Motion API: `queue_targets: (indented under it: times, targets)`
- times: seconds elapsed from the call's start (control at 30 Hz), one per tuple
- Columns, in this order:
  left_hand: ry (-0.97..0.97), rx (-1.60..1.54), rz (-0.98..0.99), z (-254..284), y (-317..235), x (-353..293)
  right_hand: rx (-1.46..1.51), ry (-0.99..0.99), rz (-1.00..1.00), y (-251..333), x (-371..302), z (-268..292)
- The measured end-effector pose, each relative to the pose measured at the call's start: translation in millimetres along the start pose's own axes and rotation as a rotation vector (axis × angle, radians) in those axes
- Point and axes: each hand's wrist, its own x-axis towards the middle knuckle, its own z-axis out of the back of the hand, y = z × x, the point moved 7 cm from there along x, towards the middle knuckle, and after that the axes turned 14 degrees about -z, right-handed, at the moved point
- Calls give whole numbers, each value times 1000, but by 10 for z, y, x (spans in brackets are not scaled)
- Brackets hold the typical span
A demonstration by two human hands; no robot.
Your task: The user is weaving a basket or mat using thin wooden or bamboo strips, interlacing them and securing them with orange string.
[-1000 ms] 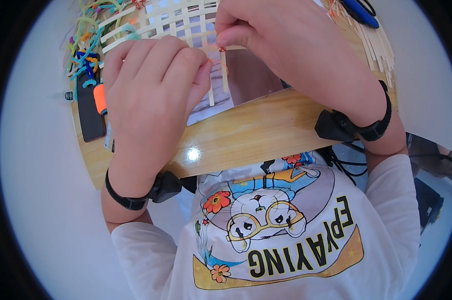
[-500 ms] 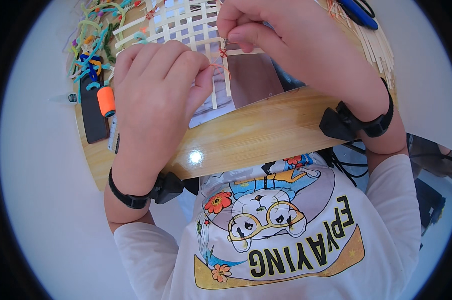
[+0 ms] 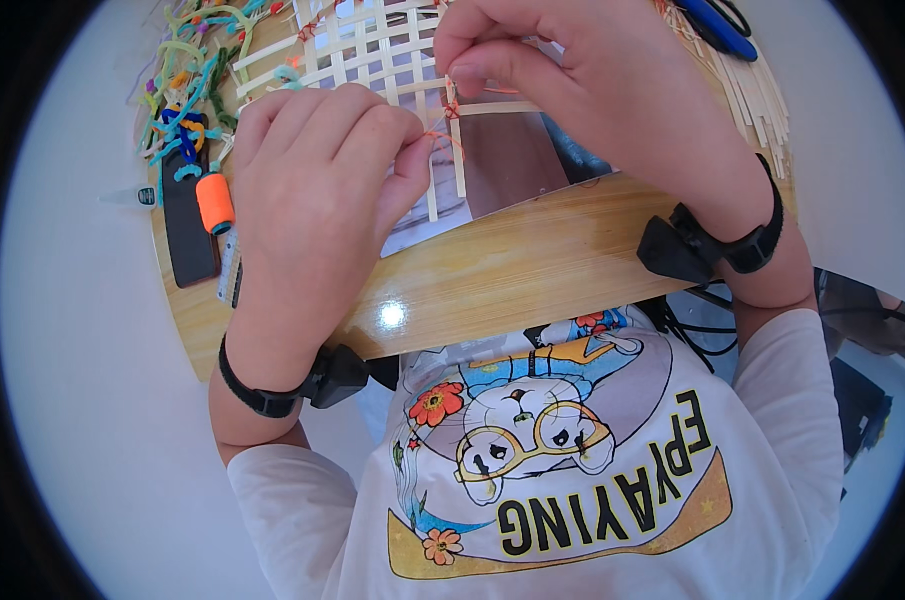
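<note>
A lattice of pale woven bamboo strips [image 3: 387, 70] lies on the table, with an orange thread knot [image 3: 451, 108] bound round a crossing near its lower right corner. To the left of that knot, my left hand [image 3: 322, 165] is closed, thumb against finger, on the orange thread [image 3: 434, 134]. My right hand [image 3: 547, 60] pinches just above the knot; an orange strand shows by its fingers, though the fingertips partly hide it. Loose strip ends hang down past the knot.
On the left are an orange thread spool [image 3: 214, 203], a dark flat bar [image 3: 188, 230] and a tangle of coloured pipe cleaners [image 3: 187, 75]. Blue-handled pliers [image 3: 720, 30] and loose bamboo strips [image 3: 757, 105] lie at the right. A shiny printed sheet [image 3: 512, 165] sits beneath the lattice.
The lattice has shifted slightly, its knot a little to the right and lower. My right fingers have closed in above the knot; my left hand is nearly still.
</note>
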Motion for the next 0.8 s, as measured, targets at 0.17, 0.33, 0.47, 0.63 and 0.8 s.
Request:
queue_targets:
  times: [0.17,0.33,0.47,0.63,0.8]
  targets:
    - [-10,7,4,6,-6,3,36,-135,253,-41,32,-129]
    - [-74,33,-18,31,-16,10,-72,-359,544,18,-36,-134]
    - [-78,29,-25,25,-8,3,-59,-488,703,2,-121,-108]
    - [-86,29,-18,33,-6,-2,-55,-465,756,9,-150,-148]
    - [-48,28,-4,36,5,-10,-35,-472,767,41,-157,-164]
